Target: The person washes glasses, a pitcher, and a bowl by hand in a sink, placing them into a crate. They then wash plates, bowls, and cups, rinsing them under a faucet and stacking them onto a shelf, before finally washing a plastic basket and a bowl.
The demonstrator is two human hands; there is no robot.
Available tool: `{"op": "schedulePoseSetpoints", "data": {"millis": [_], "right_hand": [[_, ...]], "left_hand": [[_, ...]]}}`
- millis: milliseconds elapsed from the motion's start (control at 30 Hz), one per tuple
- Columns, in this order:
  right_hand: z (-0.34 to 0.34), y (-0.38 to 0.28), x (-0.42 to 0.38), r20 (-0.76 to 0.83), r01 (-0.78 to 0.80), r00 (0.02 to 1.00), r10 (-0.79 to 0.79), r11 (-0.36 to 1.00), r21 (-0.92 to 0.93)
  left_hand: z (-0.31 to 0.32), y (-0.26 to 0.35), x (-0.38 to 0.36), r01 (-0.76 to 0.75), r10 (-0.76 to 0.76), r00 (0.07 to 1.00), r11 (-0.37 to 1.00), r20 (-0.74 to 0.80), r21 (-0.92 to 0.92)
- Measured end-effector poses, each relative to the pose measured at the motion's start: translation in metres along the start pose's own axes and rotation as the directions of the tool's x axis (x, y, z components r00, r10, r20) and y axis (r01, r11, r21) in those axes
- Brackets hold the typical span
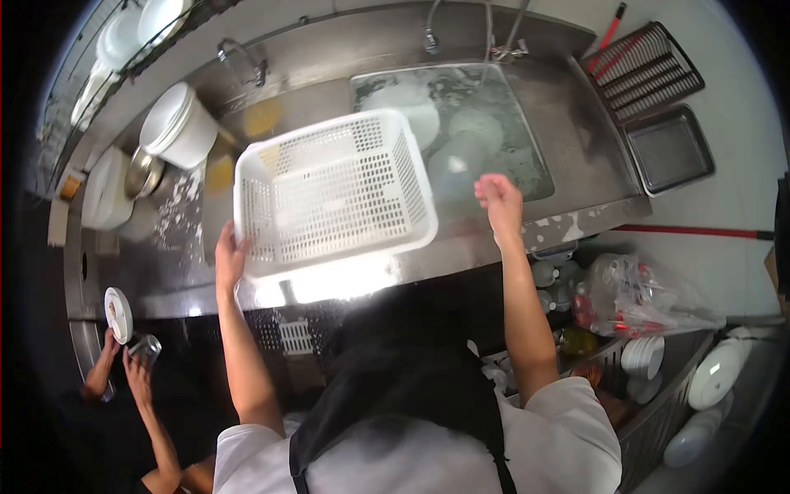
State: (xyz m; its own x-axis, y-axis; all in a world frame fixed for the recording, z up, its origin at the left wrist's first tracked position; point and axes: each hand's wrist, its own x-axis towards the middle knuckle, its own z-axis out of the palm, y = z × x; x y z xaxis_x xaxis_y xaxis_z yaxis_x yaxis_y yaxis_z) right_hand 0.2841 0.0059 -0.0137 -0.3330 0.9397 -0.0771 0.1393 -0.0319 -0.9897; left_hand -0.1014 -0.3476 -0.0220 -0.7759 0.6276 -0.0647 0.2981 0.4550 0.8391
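Note:
A white perforated plastic basket [333,193] rests tilted across the left part of the steel sink counter, its open side facing me. At its lower left corner, my left hand [230,257] holds the rim. To the right of the basket, my right hand [499,200] hovers above the sink's front edge, fingers curled together and nothing visible in them. Behind that hand lies the water-filled basin [531,156]. Pale round dishes [457,160] sit in its cloudy water, partly blurred by the surface.
White buckets [177,128] and a metal bowl [144,173] stand on the left. At lower left, another person's hands [136,370] hold a white plate [118,315] and a metal container. On the right are a dark rack [650,74], a tray [668,152] and stacked dishes [716,375].

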Motion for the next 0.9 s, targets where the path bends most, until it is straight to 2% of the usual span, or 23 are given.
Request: {"op": "schedulePoseSetpoints", "data": {"millis": [33, 100, 133, 200, 233, 333, 400, 433, 467, 500, 533, 567, 600, 633, 667, 767, 900], "right_hand": [[-0.01, 0.01, 0.004, -0.024, -0.082, 0.996, 0.083, 0.996, 0.031], [-0.026, 0.032, 0.01, -0.061, -0.246, 0.966, 0.253, 0.963, 0.107], [-0.029, 0.038, 0.014, -0.074, -0.266, 0.958, 0.277, 0.955, 0.129], [-0.039, 0.048, 0.023, -0.091, -0.312, 0.94, 0.33, 0.935, 0.168], [-0.043, 0.052, 0.028, -0.087, -0.329, 0.933, 0.349, 0.926, 0.184], [-0.049, 0.065, 0.061, -0.077, -0.363, 0.917, 0.391, 0.9, 0.244], [-0.054, 0.086, 0.092, -0.085, -0.392, 0.898, 0.431, 0.873, 0.291], [-0.057, 0.097, 0.111, -0.086, -0.423, 0.881, 0.465, 0.856, 0.297], [-0.06, 0.115, 0.131, -0.086, -0.456, 0.861, 0.502, 0.835, 0.307], [-0.063, 0.133, 0.151, -0.085, -0.488, 0.839, 0.538, 0.812, 0.318], [-0.059, 0.185, 0.185, -0.073, -0.535, 0.82, 0.568, 0.805, 0.256], [-0.056, 0.235, 0.217, -0.06, -0.578, 0.8, 0.597, 0.793, 0.191], [-0.053, 0.283, 0.249, -0.047, -0.617, 0.779, 0.626, 0.777, 0.125], [-0.046, 0.321, 0.27, -0.102, -0.668, 0.71, 0.697, 0.712, 0.216], [-0.042, 0.332, 0.284, -0.118, -0.693, 0.681, 0.723, 0.688, 0.216], [-0.034, 0.329, 0.304, -0.077, -0.72, 0.661, 0.747, 0.659, 0.219], [-0.023, 0.356, 0.304, -0.005, -0.752, 0.634, 0.773, 0.619, 0.225]], "left_hand": [[-0.002, 0.004, 0.003, 0.019, -0.017, 0.998, 0.999, 0.06, -0.05], [-0.006, 0.017, 0.006, 0.106, -0.107, 0.994, 0.994, 0.036, 0.031], [-0.006, 0.025, 0.009, 0.15, -0.151, 0.988, 0.986, 0.019, 0.07], [0.002, 0.038, 0.013, -0.026, 0.086, 0.975, 0.96, -0.207, 0.279], [0.008, 0.054, 0.015, -0.091, 0.219, 0.928, 0.918, -0.303, 0.387], [0.055, 0.146, 0.01, -0.226, 0.234, 0.952, 0.972, -0.198, 0.064], [0.107, 0.203, -0.006, -0.37, 0.376, 0.924, 0.925, -0.072, 0.092], [0.133, 0.23, -0.018, -0.414, 0.41, 0.91, 0.907, 0.063, 0.071], [0.162, 0.248, -0.031, -0.468, 0.455, 0.874, 0.883, 0.169, 0.043], [0.191, 0.254, -0.041, -0.575, 0.555, 0.798, 0.818, 0.236, 0.018], [0.217, 0.271, -0.056, -0.602, 0.576, 0.757, 0.799, 0.307, -0.015], [0.242, 0.277, -0.06, -0.684, 0.65, 0.645, 0.725, 0.402, -0.076], [0.268, 0.284, -0.068, -0.669, 0.623, 0.645, 0.74, 0.443, -0.067], [0.289, 0.285, -0.071, -0.68, 0.622, 0.623, 0.73, 0.474, -0.064], [0.306, 0.292, -0.073, -0.635, 0.569, 0.631, 0.769, 0.528, -0.07], [0.341, 0.308, -0.069, -0.526, 0.439, 0.731, 0.85, 0.522, 0.022], [0.364, 0.306, -0.06, -0.297, 0.207, 0.874, 0.944, 0.439, 0.147]]}}
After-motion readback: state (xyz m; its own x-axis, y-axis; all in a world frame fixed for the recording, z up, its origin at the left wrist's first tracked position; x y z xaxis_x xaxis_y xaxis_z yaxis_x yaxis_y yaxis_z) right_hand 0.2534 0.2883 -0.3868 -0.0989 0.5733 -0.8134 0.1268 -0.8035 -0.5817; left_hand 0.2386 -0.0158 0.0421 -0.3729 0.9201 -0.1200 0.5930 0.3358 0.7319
